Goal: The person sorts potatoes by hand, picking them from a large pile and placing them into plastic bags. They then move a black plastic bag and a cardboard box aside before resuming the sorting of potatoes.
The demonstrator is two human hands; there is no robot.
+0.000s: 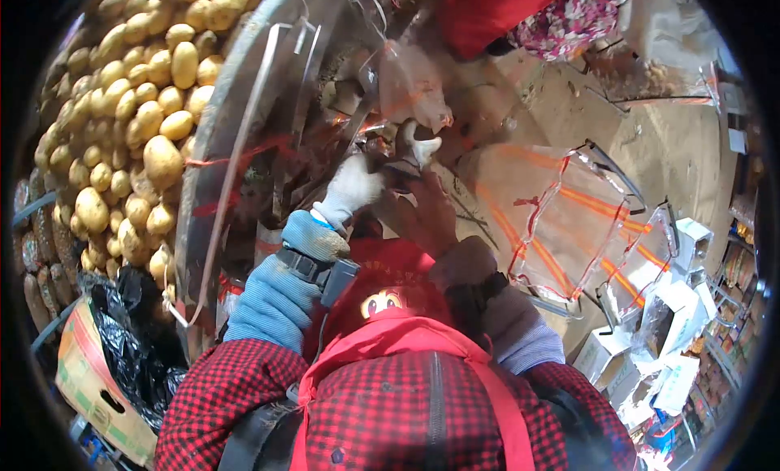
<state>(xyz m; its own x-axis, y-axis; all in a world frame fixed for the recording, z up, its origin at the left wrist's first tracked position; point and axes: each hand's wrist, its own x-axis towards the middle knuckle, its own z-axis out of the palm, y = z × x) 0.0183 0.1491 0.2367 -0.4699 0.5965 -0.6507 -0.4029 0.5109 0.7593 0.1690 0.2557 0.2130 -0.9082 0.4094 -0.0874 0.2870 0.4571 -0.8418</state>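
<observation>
A pale glove covers my left hand [355, 185], whose fingers are curled and partly blurred near the middle; what they hold is unclear. Beside it on the right, my right hand [426, 215] looks bare and smeared by motion, its fingers bent around something dark that I cannot make out. Just above the fingers is a curved white item [422, 143]. A clear plastic bag [413, 89] stands beyond it. My red apron [386, 284] lies below both hands.
Many potatoes [162, 158] are heaped at the left behind a metal rim [203, 146]. Clear bags with orange stripes [561, 211] lie at the right, near white boxes [605, 353]. An open carton [93, 373] with black plastic sits lower left. Red fabric [487, 12] shows at the top.
</observation>
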